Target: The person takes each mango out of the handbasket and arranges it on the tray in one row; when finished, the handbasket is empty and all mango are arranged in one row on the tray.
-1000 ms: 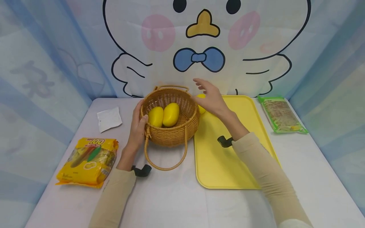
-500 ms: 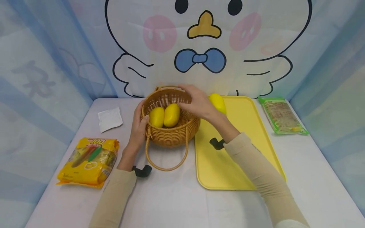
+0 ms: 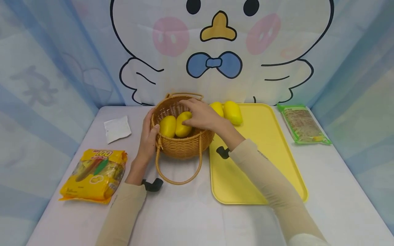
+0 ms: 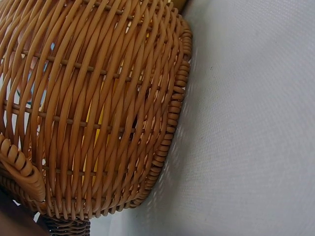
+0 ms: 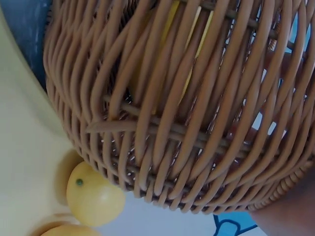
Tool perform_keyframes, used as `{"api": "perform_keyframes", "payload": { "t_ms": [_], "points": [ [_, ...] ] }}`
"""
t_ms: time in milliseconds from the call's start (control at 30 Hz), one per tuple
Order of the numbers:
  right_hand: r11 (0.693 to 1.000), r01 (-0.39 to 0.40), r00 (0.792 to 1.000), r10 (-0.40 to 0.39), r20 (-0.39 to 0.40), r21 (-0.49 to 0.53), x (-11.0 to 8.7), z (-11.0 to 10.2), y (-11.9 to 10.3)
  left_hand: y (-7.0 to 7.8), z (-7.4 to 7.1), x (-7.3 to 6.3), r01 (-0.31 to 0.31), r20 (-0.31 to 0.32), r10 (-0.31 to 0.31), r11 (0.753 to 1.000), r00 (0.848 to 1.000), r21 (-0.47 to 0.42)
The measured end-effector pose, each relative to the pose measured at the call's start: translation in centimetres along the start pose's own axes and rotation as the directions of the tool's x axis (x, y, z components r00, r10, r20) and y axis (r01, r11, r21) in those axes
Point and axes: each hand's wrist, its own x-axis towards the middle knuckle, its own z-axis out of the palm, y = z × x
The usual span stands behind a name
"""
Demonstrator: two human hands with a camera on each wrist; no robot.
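A round wicker basket (image 3: 184,147) stands left of the tray, its front handle folded down onto the table. My left hand (image 3: 147,138) grips the basket's left rim, thumb over the edge. Two yellow mangoes lie inside, a left mango (image 3: 168,126) and a right mango (image 3: 182,127). My right hand (image 3: 201,116) reaches over the right rim into the basket, fingers spread, with the thumb overlapping the right mango. The right wrist view shows the basket's weave (image 5: 197,113) close up, fingers partly visible through it. The left wrist view shows the basket's side (image 4: 98,108) against the white tablecloth.
A yellow tray (image 3: 246,164) lies to the right, two more mangoes (image 3: 233,112) at its far left corner. At far right is a green-edged packet (image 3: 304,124). On the left are a white sachet (image 3: 117,130) and a yellow candy bag (image 3: 95,176). A printed curtain hangs behind.
My right hand has moved left from above the tray's mangoes, over the rim and into the basket. The tray's mangoes now show uncovered. My left hand stays on the rim.
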Motion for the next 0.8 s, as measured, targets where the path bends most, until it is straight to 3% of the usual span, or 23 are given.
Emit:
{"api": "perform_keyframes", "payload": {
  "t_ms": [200, 367, 500, 800],
  "points": [
    [1.000, -0.023, 0.998, 0.023, 0.053, -0.007, 1.2, 0.4, -0.1, 2.9, -0.2, -0.6, 0.014, 0.023, -0.014, 1.000, 1.000, 0.005],
    [0.999, -0.040, 0.992, 0.036, 0.117, 0.028, 2.0, 0.8, 0.0, 3.4, -0.2, -0.7, 0.013, 0.025, -0.014, 1.000, 1.000, 0.010],
    [0.998, -0.058, 0.983, 0.053, 0.177, 0.026, 2.4, 1.1, 0.0, 3.1, -0.3, -0.6, 0.017, 0.030, -0.017, 1.000, 0.999, 0.013],
    [0.997, -0.074, 0.963, 0.079, 0.259, -0.028, 3.0, 1.7, 0.0, -0.6, -0.2, 0.2, -0.010, -0.001, 0.010, 1.000, 1.000, 0.019]
  ]
}}
